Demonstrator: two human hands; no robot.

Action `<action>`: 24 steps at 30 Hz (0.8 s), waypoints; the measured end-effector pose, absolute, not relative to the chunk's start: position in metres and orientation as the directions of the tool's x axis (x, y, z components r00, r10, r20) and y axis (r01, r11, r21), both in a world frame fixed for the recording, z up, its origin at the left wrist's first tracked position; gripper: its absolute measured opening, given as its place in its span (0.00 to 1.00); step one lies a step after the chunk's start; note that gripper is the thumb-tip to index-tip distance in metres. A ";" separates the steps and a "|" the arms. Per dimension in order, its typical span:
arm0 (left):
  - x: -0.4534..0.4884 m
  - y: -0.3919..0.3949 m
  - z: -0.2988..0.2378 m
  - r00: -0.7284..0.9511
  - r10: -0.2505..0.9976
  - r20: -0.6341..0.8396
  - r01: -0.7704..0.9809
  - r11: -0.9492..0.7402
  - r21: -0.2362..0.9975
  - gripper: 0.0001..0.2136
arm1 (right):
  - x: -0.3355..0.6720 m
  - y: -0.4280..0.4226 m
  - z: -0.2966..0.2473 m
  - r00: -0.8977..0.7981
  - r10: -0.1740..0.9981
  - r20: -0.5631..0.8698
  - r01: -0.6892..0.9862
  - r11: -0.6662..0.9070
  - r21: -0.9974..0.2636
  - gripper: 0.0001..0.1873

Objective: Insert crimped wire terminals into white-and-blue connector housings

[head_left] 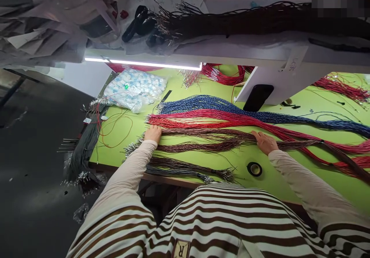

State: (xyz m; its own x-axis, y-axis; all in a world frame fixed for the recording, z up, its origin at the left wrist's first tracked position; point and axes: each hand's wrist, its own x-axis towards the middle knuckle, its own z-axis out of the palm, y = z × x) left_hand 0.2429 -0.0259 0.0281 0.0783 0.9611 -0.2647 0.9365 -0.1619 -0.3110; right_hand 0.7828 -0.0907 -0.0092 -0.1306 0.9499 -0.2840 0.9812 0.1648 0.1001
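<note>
Left hand (152,134) and right hand (264,142) lie open on brown twisted wires (202,135)

Both press flat with fingers spread, neither clenched nor gripping, the brown bundles running under and between them across the green worktop (289,188). Red twisted wires (219,116) lie just beyond both hands, with blue twisted wires (202,103) past those — the red touching the left fingertips. A roll of black tape (254,169) sits near the right hand; a plastic bag of small packets (133,89) lies farther off, beyond the left.
</note>
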 end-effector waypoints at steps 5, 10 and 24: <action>0.247 -0.026 0.023 0.028 0.964 -0.263 0.942 -0.113 -0.315 0.18 | 0.784 -0.095 -0.027 -0.094 0.988 -0.127 0.990 0.106 0.097 0.26; 0.248 -0.027 0.019 -0.001 0.967 -0.254 0.947 -0.081 -0.311 0.18 | 0.786 -0.097 -0.037 -0.101 0.994 -0.031 0.990 0.104 0.096 0.26; 0.248 -0.028 0.022 0.004 0.972 -0.233 0.953 -0.075 -0.295 0.19 | 0.782 -0.097 -0.030 -0.077 0.992 -0.098 0.995 0.082 0.052 0.27</action>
